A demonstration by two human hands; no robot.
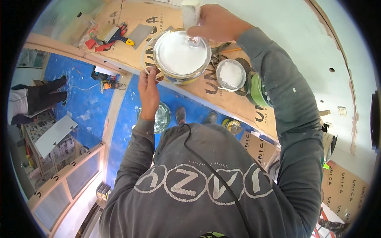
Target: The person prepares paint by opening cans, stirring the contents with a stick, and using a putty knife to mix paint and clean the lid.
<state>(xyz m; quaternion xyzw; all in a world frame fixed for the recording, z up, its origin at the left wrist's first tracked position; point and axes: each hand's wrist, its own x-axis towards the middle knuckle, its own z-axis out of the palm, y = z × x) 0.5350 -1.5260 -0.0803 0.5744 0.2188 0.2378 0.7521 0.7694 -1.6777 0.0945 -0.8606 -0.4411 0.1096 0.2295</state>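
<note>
A large bucket of white paint (181,53) stands on the cardboard-covered bench in front of me. My left hand (149,93) is at its near left side, fingers closed on the thin hoop handle (143,59). Above the far right rim, my right hand (222,23) grips a whitish translucent cup (191,15), held over the bucket. A glassy patch (193,41) shows in the paint below that hand; whether it is liquid from the cup, I cannot tell. Right of the bucket sits a smaller tub with white contents (231,74).
A green tub (258,90) stands by my right sleeve. At the bench's far left lie a wide brush (121,36) and a grey sheet (140,35). Another bucket (162,118) is on the blue-covered floor. A person (37,97) is at far left, near a power tool (110,84).
</note>
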